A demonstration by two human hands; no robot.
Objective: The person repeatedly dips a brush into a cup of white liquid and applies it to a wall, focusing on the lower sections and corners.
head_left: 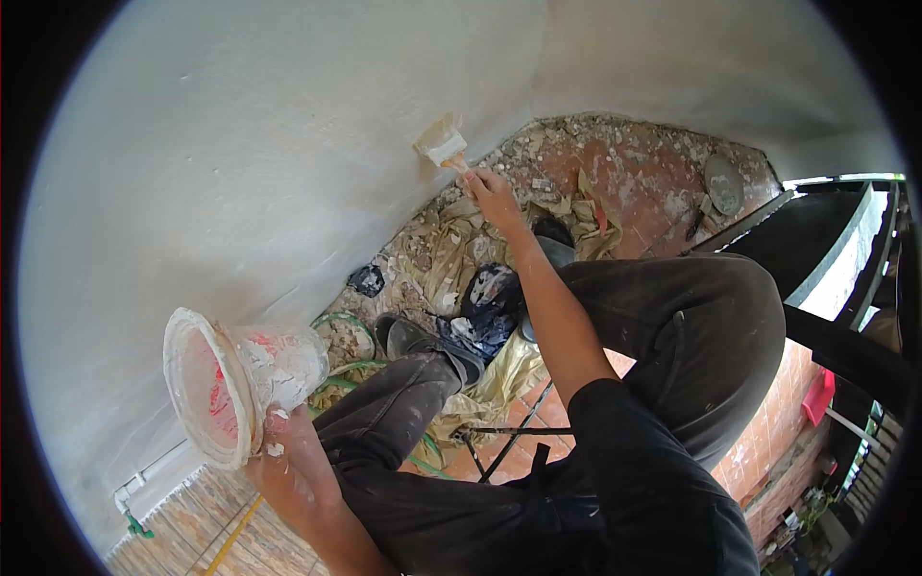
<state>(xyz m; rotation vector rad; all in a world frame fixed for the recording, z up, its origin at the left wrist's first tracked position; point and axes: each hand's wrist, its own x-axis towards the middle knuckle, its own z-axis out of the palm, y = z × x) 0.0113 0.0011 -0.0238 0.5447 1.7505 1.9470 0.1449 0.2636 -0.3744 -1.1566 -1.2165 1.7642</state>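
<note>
My right hand (494, 200) is closed round the wooden handle of a wide paintbrush (444, 140). Its tan bristles lie at the lower part of the white wall (288, 125), just above the rubble; whether they press on it is hard to tell. At the lower left, my left hand (288, 466) grips a translucent plastic tub (293, 360) from below. The tub is tilted, its wide rim turned to the left, with white smears and red marks on its side. White flecks stick to my left hand.
Rubble (576, 134) and crumpled tan sheeting (447, 259) cover the floor along the wall. Dark plastic bags (490, 307) and a green hose (360, 366) lie near my feet. Black metal bars (514, 432) show below me. A round grey disc (723, 184) is at the far right.
</note>
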